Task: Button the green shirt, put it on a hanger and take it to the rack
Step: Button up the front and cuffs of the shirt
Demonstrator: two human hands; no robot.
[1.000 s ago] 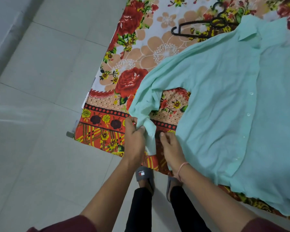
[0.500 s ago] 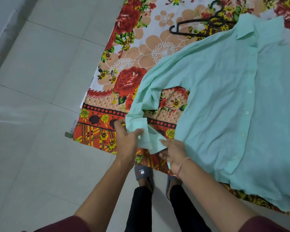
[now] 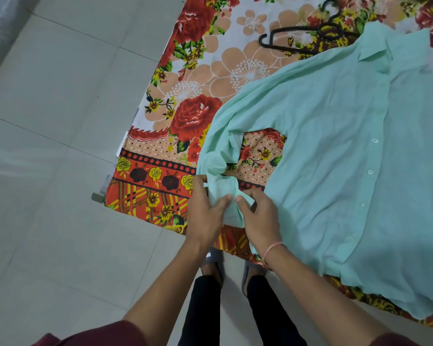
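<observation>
Green shirt [image 3: 335,158] lies flat, front up, on floral bedsheet [image 3: 210,71], placket w/ buttons [image 3: 370,172] running down the middle, collar at far end. Its sleeve bends back toward the person; cuff [image 3: 223,193] at sheet's near edge. Left hand [image 3: 205,211] & right hand [image 3: 260,218] both pinch the cuff, thumbs close together. Black hanger [image 3: 298,37] lies on sheet just beside collar, partly under it. Tiled floor [image 3: 48,121] to the left.

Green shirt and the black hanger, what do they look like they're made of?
Green shirt: thin woven cloth, probably cotton or linen, matte; it creases softly and bunches at the cuff. Black hanger: likely plastic, slightly glossy, thick rounded bars; coated metal possible.
</observation>
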